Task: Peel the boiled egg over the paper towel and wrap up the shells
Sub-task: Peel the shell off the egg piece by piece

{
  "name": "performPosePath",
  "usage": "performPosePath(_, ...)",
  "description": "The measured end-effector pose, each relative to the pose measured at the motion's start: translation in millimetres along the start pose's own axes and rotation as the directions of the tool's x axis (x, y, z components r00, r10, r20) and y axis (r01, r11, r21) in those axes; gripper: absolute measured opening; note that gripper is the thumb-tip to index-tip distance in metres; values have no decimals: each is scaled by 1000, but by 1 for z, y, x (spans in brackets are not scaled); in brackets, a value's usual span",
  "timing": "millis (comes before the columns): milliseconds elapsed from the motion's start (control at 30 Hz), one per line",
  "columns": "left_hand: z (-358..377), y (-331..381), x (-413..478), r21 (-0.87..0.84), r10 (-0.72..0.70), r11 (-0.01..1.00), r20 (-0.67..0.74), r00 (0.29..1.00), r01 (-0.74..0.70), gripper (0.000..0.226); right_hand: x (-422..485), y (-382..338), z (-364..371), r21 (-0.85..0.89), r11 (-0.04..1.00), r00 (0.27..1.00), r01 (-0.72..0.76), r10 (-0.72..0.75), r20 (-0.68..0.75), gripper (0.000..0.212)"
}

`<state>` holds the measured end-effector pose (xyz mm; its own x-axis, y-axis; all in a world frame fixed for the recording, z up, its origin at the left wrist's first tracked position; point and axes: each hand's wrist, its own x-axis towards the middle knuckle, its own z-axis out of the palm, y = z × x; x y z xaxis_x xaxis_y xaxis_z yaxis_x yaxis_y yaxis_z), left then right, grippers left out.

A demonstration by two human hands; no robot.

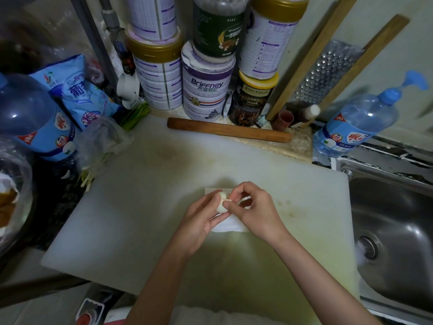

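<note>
**Bare forearms, a pale garment at the lower edge**

The left forearm [159, 277] is coming in from 7 o'clock and the right forearm [323, 268] from 5 o'clock, both showing bare along their whole visible length. The left grip [201, 219] and right grip [255, 209] are showing bare too. At 6 o'clock a pale, whitish garment [222, 316] is peeking in, too cropped to identify.

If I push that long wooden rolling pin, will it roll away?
Probably: the long brown wooden rolling pin is a smooth cylinder lying flat, so a sideways push should roll it. It looks solid, unlikely to bend. The stacked round tins behind might stop it.
</note>
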<state>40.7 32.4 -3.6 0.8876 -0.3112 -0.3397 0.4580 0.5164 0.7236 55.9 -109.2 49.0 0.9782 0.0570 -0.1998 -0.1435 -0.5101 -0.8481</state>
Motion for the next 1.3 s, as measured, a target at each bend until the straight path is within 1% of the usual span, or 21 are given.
performPosePath(67,-1,0,1,-43,-31,999,-8,999,30,48,1,0,-1,81,996,999,-46,45,11,17)
performPosePath(133,-2,0,2,-62,-33,998,-23,999,32,45,0,0,-2,165,984,997,-74,70,32,19)
performPosePath(233,-2,-1,2,-53,-10,999,-28,1000,9,33,0,0,-3,198,976,996,-91,87,28,20)
performPosePath(267,-2,-2,2,-47,-4,999,-45,999,2,33,0,0,-3,200,975,996,-93,91,21,21)
performPosePath(333,-2,-3,4,-29,3,1000,-92,996,-6,46,0,1,-4,225,969,995,-103,103,13,19)
performPosePath(400,-4,-6,5,1,6,1000,-121,993,-6,57,0,1,-5,282,951,992,-125,124,22,16)
performPosePath(600,-6,-9,5,214,32,977,-171,985,6,53,2,-1,-11,460,862,977,-212,200,76,13)
performPosePath(700,-6,-8,6,292,58,956,-171,984,-6,45,3,0,-12,491,839,970,-234,232,66,12)
performPosePath(900,-4,-5,5,269,77,963,-227,971,-14,43,6,3,-13,558,798,963,-227,270,6,12)
performPosePath(1067,-5,-3,3,318,110,948,-258,960,-24,41,9,6,-14,616,752,954,-235,299,-1,13)
performPosePath(1200,-5,-2,2,345,118,939,-278,953,-16,40,11,11,-15,628,748,948,-213,314,-54,11)
performPosePath(1233,-5,-1,2,345,116,939,-286,951,-11,40,12,13,-16,616,761,948,-203,311,-73,11)
performPosePath(1300,-6,-1,2,336,108,942,-297,949,-2,42,14,19,-13,534,823,952,-194,289,-99,12)
